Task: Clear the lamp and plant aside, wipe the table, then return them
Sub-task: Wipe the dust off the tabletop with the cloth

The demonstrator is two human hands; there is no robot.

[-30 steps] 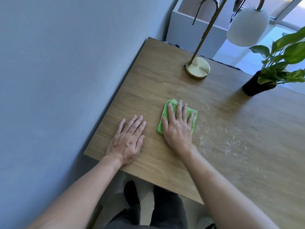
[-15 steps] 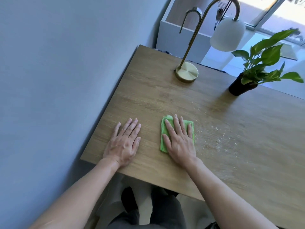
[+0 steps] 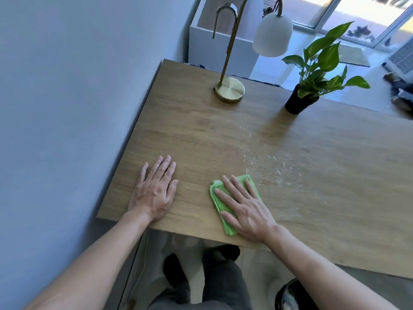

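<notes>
Writing: no legible brand or label on any item.
Lamp (image 3: 230,89): brass base at the table's far edge, white shade overhanging.
Plant (image 3: 312,86): black pot, right of lamp, apart from it.
Table (image 3: 335,198): wood top, pale streaks near the cloth.
Left hand (image 3: 155,190): flat on the table, fingers straight, close together.
Right hand (image 3: 244,208): fingers straight, slightly spread, pressing the green cloth (image 3: 218,193) near the front edge.

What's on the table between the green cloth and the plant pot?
Head view: only pale streaks or specks on bare table between cloth and pot.
</notes>
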